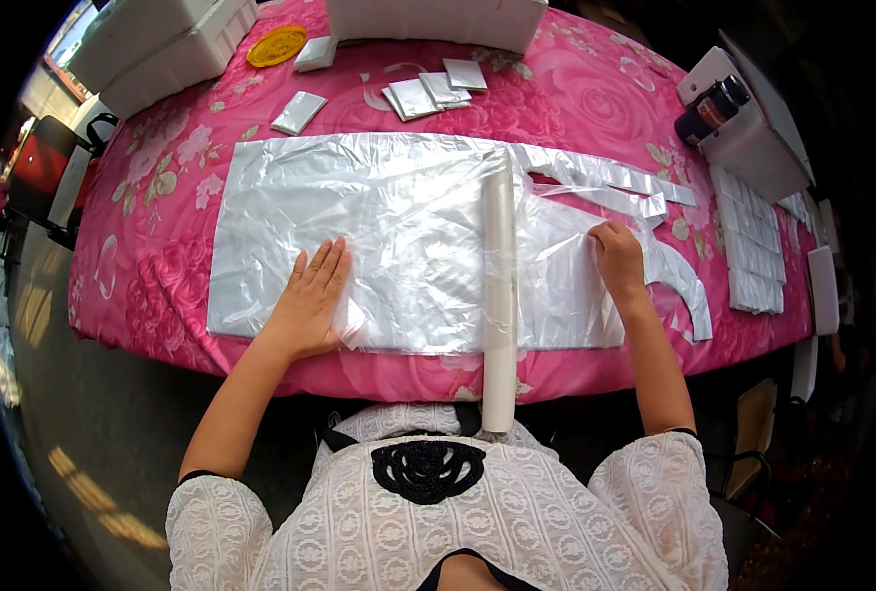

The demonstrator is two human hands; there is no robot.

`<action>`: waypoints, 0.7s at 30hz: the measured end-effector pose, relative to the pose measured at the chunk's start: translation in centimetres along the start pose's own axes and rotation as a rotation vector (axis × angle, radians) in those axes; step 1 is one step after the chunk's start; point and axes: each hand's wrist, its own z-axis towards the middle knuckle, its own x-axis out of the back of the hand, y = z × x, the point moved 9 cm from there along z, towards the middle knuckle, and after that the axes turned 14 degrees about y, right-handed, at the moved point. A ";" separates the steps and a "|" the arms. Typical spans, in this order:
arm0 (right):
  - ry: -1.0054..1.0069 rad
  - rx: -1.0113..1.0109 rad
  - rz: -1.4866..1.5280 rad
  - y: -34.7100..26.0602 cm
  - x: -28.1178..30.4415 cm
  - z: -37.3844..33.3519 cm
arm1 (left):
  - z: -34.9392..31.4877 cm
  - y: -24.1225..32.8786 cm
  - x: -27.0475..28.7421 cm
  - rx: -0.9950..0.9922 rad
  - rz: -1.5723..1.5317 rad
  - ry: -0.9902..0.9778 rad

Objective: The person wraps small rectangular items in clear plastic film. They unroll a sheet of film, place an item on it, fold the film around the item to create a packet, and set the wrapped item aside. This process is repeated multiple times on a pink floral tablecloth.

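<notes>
A pile of thin, shiny white plastic sheets [398,246] lies flat in front of me, with strap-like cut-outs at its right end, like disposable aprons. My left hand [315,300] rests palm down on the sheets, left of their middle, fingers stretched out. Across the pile lies a long pale tube [500,315], its near end jutting past the table edge toward me. Clear film passes around or over the tube; which one, I cannot tell. To its right my right hand [617,258] is closed, its fingertips pinching thin plastic film beside the cut-out straps.
Small folded white plastic packets [416,97] and a yellow dish [277,45] lie farther back on the pink flowered tablecloth [162,256]. White foam boxes [438,22] stand at the far edge. At right are a dark flask [713,108], a white box [753,148] and stacked packets [750,246].
</notes>
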 end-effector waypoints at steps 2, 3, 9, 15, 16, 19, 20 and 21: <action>0.134 -0.255 -0.103 4.0 2.9 0.3 | -0.1 0.1 0.6 0.006 -0.109 0.058; 0.200 -0.242 -0.068 3.6 3.9 0.5 | 0.0 0.3 1.5 -0.025 -0.171 0.102; 0.041 0.179 0.275 -10.2 5.4 -0.6 | -0.6 0.8 5.7 -0.101 -0.111 0.500; -0.288 0.320 0.431 -16.1 2.0 -5.5 | -0.1 -1.6 6.6 0.328 -0.439 0.708; -0.309 0.315 0.441 -16.3 1.8 -5.6 | 0.4 -1.3 6.4 0.321 -0.439 0.682; -0.351 0.324 0.460 -16.7 1.3 -6.1 | 1.4 0.2 4.1 0.310 -0.455 0.380; -0.357 0.331 0.464 -16.8 1.1 -6.2 | 1.4 1.4 3.6 0.196 -0.335 0.327; -0.363 0.340 0.453 -16.8 0.9 -6.4 | 1.4 2.7 2.8 0.083 -0.215 0.272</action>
